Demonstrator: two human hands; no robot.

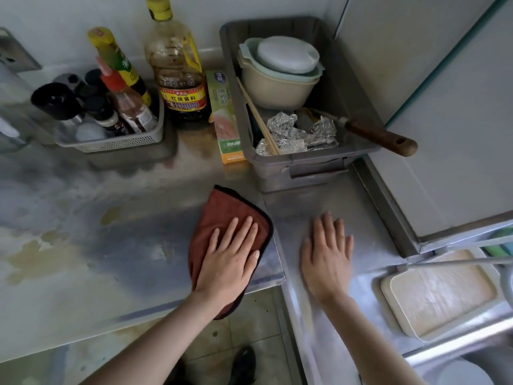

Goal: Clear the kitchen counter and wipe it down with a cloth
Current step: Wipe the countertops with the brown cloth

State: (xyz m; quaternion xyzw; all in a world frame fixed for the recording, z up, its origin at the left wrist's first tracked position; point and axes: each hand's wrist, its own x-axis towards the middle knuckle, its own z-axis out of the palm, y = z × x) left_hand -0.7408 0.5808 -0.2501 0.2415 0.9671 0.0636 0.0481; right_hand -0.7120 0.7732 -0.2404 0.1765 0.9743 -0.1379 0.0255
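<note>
A grey bin (319,173) holds stacked bowls (280,79), crumpled foil (294,133), chopsticks (256,115) and a wooden-handled tool (380,136).

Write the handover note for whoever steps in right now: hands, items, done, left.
Left hand: flat, pressing the red cloth on the counter near its right edge.
Right hand: flat and empty on the adjoining steel surface.
Done: middle of the counter is cleared; wiping is under way.
Left: yellowish stains on the left; condiment basket, sauce bottle and grey bin sit at the back.

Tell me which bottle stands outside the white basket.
The big dark sauce bottle with the yellow cap and handle; it stands alone on the counter, while the smaller bottles sit in the basket.
</note>
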